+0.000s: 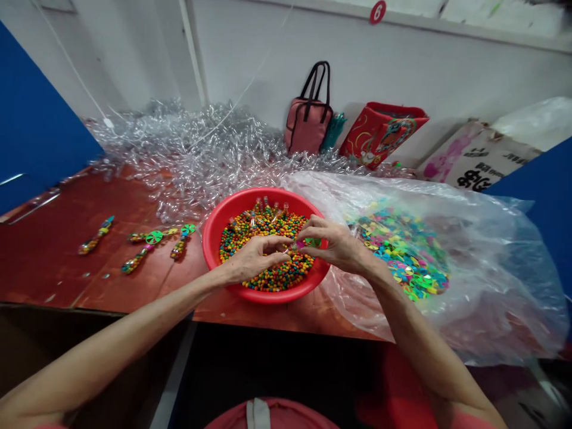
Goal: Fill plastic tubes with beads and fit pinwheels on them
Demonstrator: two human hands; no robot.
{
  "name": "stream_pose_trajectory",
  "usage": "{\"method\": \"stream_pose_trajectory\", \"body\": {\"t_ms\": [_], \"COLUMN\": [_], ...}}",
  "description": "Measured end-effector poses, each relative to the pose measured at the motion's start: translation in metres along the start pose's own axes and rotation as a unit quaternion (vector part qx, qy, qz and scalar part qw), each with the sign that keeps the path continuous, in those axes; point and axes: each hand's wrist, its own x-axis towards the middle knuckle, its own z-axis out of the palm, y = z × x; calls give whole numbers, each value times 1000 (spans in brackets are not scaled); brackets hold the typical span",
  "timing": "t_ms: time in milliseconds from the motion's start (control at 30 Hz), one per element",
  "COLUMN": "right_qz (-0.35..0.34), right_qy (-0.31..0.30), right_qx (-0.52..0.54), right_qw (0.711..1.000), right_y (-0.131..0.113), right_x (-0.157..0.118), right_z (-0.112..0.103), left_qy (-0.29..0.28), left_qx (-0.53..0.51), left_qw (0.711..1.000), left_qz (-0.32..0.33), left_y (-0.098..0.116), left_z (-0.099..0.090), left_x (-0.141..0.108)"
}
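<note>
A red basin (266, 296) full of small multicoloured beads (263, 275) stands on the reddish table, with several clear tubes stuck upright among the beads at its back. Over the basin, my left hand (254, 256) pinches what looks like a clear tube, mostly hidden by the fingers. My right hand (333, 243) meets it from the right, its fingers closed on a small pink and green plastic piece (313, 242). The fingertips of both hands nearly touch.
Filled tubes with pinwheel tops (154, 238) lie at left. A heap of clear tubes (205, 143) spreads along the wall. Right of the basin, a plastic bag (482, 262) holds colourful pieces (411, 262). Behind stand a pink bag (308, 125), a red bag (379, 134) and a carton (476, 158).
</note>
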Motion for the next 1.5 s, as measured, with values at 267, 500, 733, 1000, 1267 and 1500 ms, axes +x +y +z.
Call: {"method": "stream_pose_trajectory", "body": {"t_ms": [267, 500, 733, 1000, 1267, 1500], "right_qz": [-27, 83, 144, 58, 42, 17], "right_qy": [-80, 7, 82, 65, 56, 85], "right_qx": [-27, 229, 305, 203, 180, 137], "right_qw": [996, 970, 938, 975, 981, 987], "right_y": [-26, -9, -2, -7, -11, -10], "right_x": [8, 0, -14, -10, -7, -8], "right_z": [1, 5, 29, 17, 22, 26], "left_qy": [-61, -49, -49, -105, -15, -84], "left_qx": [14, -102, -157, -137, -148, -28], "left_qw": [998, 993, 986, 984, 989, 996], "left_qz": [20, -23, -8, -35, -22, -2], "left_y": [1, 11, 13, 18, 3, 9], "left_z": [2, 7, 13, 7, 20, 11], "left_x": [-7, -16, -16, -18, -11, -12]}}
